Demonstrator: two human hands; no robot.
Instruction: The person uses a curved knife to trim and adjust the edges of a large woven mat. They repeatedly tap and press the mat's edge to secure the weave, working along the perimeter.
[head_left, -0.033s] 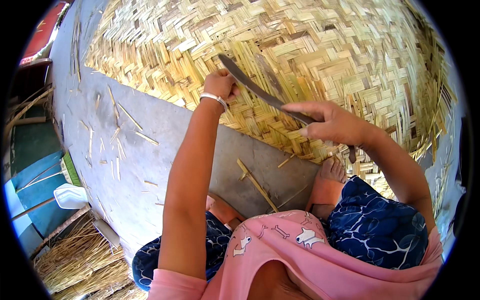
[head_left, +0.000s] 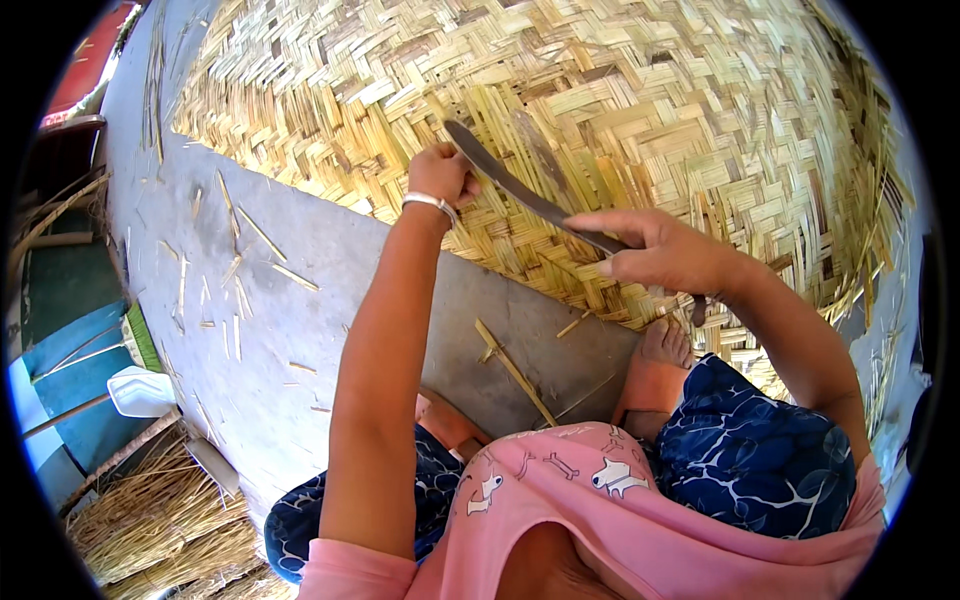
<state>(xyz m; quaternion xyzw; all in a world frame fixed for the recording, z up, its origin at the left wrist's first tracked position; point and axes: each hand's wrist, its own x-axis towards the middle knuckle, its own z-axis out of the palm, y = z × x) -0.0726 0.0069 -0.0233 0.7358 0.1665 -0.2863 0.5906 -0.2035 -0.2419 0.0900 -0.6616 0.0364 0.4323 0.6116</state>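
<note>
Head view shows one large woven bamboo-strip mat (head_left: 620,110), one long dark curved blade (head_left: 520,185) lying across it, and two hands. Left hand (head_left: 440,172), arm outstretched, has its grip closed on mat strips beside the blade's tip; right hand (head_left: 665,255), elbow bent, has its grip wrapped around the blade's handle.

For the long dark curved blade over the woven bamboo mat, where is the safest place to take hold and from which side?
Probably the handle end of the long dark curved blade, where the right hand already wraps it, coming from the person's right. The bare metal runs up and left toward the left hand on the pale woven bamboo mat, so that end is best avoided.
</note>
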